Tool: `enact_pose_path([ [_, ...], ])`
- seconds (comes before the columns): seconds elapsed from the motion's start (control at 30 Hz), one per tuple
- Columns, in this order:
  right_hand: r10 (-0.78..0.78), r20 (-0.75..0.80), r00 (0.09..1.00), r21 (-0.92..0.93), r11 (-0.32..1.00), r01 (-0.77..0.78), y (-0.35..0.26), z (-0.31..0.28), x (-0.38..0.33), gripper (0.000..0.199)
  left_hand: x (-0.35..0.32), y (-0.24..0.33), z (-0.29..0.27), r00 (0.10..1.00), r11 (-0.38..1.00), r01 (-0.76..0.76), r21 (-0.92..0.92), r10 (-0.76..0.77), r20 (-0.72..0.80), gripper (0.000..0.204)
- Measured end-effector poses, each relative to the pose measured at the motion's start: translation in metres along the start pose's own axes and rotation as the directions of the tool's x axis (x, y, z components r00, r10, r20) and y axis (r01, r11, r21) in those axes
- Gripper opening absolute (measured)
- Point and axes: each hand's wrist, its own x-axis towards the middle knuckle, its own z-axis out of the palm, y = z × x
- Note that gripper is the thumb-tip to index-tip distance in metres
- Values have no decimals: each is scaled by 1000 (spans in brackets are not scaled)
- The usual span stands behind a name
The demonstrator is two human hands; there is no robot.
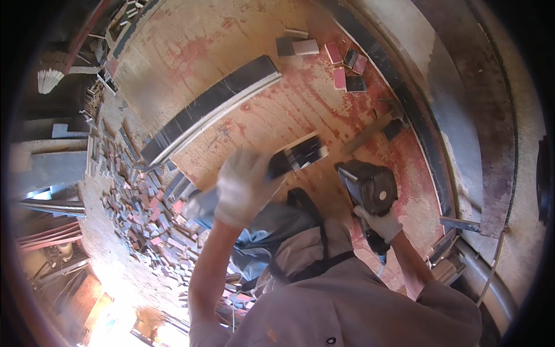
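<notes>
Blur smears the left grip [243, 188] and the dark block [309, 151] beside it. The black power tool [367, 179] partly hides the right grip [381, 224]

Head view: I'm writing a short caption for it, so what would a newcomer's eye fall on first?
Probably the bulky dark handheld tool in the gloved right hand, right of center, with the gloved left hand, blurred, to its left. Next comes the long black strip lying on the worn red-and-tan surface in the upper middle. At the left, the spread of small mixed-colour pieces also stands out.
</notes>
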Motion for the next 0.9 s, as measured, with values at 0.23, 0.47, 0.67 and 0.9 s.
enact_pose_path([
  [0.23, -53, 3, 999, -69, 996, 53, 52, -2, 19, 76, -78, -77, -98, 929, 868, 370, 331, -342, -140, 85],
  [0.47, -271, -152, 950, -211, 948, 237, 54, 10, 22, 84, 52, -97, -63, 972, 941, 220, 257, -191, -133, 71],
  [0.67, -251, -79, 965, -100, 965, 243, 49, 15, 3, 89, 53, -85, -52, 988, 966, 76, 247, -41, -147, 53],
  [0.9, -381, 63, 922, 483, 820, 306, 23, 22, -16, 75, 6, -43, 53, 986, 987, 112, 117, -125, 111, 56],
])
